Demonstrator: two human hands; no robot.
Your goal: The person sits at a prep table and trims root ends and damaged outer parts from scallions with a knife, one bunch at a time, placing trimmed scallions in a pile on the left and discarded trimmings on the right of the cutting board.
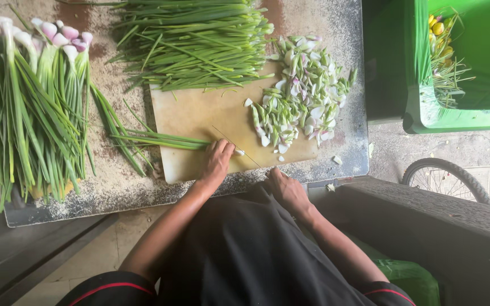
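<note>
Green spring onion stalks (160,139) lie across the cutting board (199,116), pinned under the left hand's (218,161) curled fingertips. Right hand (286,190) grips the knife (236,147) (blade thin, barely visible); knuckles should guide it, fingertips tucked back.

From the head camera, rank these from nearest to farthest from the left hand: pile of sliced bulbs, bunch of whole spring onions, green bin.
From the left hand:
1. Pile of sliced bulbs, on the cutting board's right side.
2. Bunch of whole spring onions, far left of the counter.
3. Green bin, beyond the counter's right edge.
</note>
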